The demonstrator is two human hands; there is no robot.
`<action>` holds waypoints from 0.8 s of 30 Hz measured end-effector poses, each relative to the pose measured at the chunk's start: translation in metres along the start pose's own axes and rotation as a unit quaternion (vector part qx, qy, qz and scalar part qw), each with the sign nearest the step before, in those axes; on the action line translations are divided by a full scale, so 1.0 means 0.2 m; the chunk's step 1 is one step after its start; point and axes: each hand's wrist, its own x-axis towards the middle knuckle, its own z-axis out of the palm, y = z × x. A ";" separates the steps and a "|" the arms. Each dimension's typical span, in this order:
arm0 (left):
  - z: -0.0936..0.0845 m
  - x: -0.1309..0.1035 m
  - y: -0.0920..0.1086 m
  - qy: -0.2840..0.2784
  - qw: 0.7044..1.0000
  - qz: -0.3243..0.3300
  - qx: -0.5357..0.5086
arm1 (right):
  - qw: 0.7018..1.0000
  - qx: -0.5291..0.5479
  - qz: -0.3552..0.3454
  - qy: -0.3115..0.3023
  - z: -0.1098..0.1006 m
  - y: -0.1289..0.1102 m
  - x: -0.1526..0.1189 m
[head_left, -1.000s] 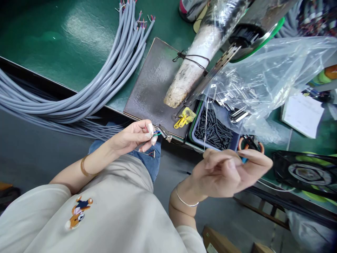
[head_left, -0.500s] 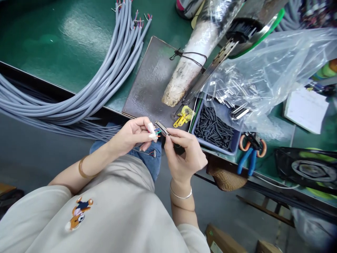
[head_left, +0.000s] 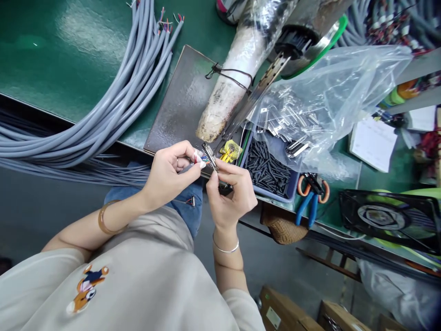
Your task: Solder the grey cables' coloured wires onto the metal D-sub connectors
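Note:
A metal multi-pin connector (head_left: 209,155) is pinched between the thumb and fingertips of my right hand (head_left: 230,194). My left hand (head_left: 174,171) pinches thin coloured wires (head_left: 203,159) right beside the connector's pin side. Whether each wire end touches a pin is too small to tell. Below the hands, a second small connector (head_left: 193,201) with a few wires lies on my lap. Just behind the connector, yellow-handled snips (head_left: 227,154) rest at the edge of a dark plate (head_left: 172,115).
Grey cables (head_left: 117,110) sweep across the left of the green table. A blue bin (head_left: 292,186) holds short black tubes, with a plastic bag (head_left: 330,101) of metal connectors over it. A wrapped white tube (head_left: 220,92), blue-handled pliers (head_left: 308,204) and a fan (head_left: 386,218) are nearby.
The view has shifted, so the table's contents sit further left. My left thumb has moved forward along the wires, and the connector in my right hand is turned more upright.

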 end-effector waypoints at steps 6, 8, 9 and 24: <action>0.01 0.02 0.03 0.000 0.999 0.019 0.036 | 1.000 0.025 0.008 0.004 0.01 0.02 0.02; 0.00 0.03 0.04 -0.001 0.999 0.016 0.044 | 0.999 0.033 0.006 0.006 0.02 0.03 0.03; 0.00 0.03 0.04 -0.001 0.999 0.015 0.048 | 0.999 0.035 0.005 0.007 0.02 0.04 0.03; -0.01 0.06 0.06 -0.012 0.996 0.061 0.071 | 0.999 -0.011 -0.048 0.023 0.02 0.03 0.04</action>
